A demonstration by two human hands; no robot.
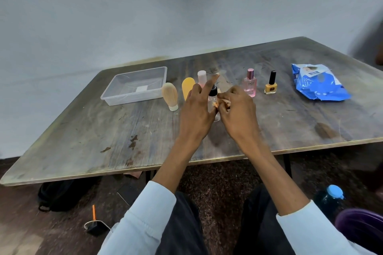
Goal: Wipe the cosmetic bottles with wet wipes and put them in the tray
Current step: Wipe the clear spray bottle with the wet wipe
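Head cam | L hand (198,107) grips spray bottle (212,97), index straight | R hand (238,107) pinches wipe (224,102)

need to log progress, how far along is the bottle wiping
Done: nothing yet; the clear tray holds no bottles. In hand: the left hand holds a small clear spray bottle while the right hand works at it, apparently with a wipe. Left: the beige bottle, yellow bottle, pink-capped bottle, pink perfume and yellow nail polish stand on the table.
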